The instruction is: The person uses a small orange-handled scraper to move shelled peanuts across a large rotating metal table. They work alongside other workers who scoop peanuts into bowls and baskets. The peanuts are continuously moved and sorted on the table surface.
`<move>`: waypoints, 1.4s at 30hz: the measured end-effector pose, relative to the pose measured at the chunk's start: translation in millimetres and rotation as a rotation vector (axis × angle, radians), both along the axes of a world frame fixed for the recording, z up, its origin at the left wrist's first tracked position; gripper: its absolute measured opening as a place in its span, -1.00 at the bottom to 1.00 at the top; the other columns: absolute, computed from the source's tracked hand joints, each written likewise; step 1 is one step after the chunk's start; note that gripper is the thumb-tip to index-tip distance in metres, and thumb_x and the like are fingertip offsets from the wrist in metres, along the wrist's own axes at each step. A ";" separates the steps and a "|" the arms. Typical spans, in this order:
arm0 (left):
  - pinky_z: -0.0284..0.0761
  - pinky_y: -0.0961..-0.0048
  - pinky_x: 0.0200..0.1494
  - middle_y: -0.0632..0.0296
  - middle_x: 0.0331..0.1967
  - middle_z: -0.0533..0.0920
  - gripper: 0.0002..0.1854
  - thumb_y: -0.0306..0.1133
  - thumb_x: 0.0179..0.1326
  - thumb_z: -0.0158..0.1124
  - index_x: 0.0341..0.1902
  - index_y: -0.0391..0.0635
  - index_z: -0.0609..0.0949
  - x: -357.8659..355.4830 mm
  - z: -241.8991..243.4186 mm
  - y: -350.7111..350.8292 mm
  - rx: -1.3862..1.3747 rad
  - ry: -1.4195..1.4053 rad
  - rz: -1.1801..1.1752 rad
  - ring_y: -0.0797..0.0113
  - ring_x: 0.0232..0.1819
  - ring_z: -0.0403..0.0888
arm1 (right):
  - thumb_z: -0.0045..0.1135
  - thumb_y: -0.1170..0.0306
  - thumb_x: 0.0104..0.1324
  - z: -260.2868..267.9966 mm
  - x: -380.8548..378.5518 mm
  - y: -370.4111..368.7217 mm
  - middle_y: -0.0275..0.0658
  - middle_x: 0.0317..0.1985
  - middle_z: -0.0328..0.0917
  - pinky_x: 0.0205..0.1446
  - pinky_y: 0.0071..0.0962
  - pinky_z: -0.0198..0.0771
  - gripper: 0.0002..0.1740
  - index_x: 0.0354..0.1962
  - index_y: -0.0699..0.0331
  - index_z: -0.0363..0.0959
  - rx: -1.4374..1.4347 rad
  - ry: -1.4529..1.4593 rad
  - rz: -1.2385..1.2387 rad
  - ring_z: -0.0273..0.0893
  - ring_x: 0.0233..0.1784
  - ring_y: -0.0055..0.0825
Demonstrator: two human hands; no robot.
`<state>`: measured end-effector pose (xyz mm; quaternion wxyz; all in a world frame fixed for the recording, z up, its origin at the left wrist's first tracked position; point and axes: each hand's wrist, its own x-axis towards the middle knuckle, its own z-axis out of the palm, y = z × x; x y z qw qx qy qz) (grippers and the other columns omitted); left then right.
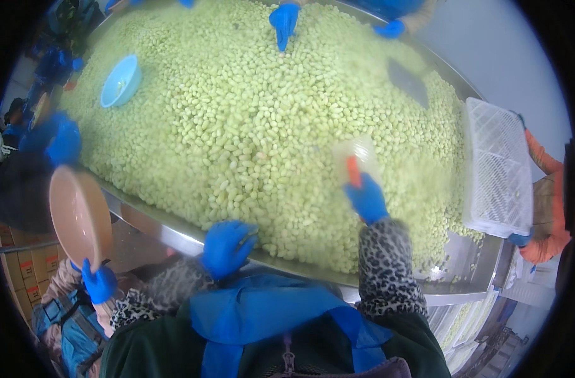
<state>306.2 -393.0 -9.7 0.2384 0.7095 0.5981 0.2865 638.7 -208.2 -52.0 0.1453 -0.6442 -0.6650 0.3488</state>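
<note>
A wide mound of pale green, oval grapes [249, 118] lies on a large metal table in front of me. My right hand [369, 198], in a blue glove, grips the orange handle of a translucent scoop-like tool [362, 153]. Motion blur hides the tool's exact shape; it is over the grapes right of the middle. At the near edge of the mound is my left hand [227, 248], also gloved in blue. Its back faces up and its thumb stands apart. I see nothing held in it, though its palm is hidden.
The metal table's raised rim [311, 276] runs close before me. A co-worker at right holds a white slatted crate [498, 170] over the table end. A person at left holds a tan basin [79, 212]. A light blue bowl [122, 81] rests on the grapes; other gloved hands [284, 23] work opposite.
</note>
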 end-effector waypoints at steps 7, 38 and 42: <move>0.54 0.15 -0.10 0.11 -0.26 0.67 -0.74 -0.24 0.30 0.25 0.01 -0.03 0.66 61.1 -12.4 167.7 0.111 -0.031 0.012 0.12 -0.22 0.64 | 0.29 0.21 0.29 27.2 16.3 -61.4 -0.27 -0.52 0.50 -0.36 -0.31 0.45 -0.68 -0.16 0.25 0.46 -0.218 0.217 -0.292 0.52 -0.47 -0.41; 0.55 0.36 -0.27 0.17 -0.35 0.62 -0.78 -0.27 0.24 0.33 -0.12 -0.08 0.62 40.3 -13.5 151.8 -0.274 -0.182 0.226 0.32 -0.38 0.61 | 0.26 0.38 0.27 -26.9 36.4 -103.2 -0.31 -0.43 0.49 -0.52 -0.54 0.38 -0.76 -0.18 0.28 0.43 -0.258 0.284 -0.425 0.43 -0.60 -0.57; 0.50 0.46 -0.30 0.28 -0.37 0.59 -0.79 -0.41 0.21 0.35 -0.11 -0.09 0.58 9.1 3.5 134.9 -0.195 -0.359 0.319 0.47 -0.40 0.51 | 0.25 0.40 0.27 -24.5 33.9 -107.7 -0.32 -0.46 0.47 -0.53 -0.53 0.38 -0.78 -0.20 0.28 0.43 -0.182 0.358 -0.384 0.43 -0.61 -0.57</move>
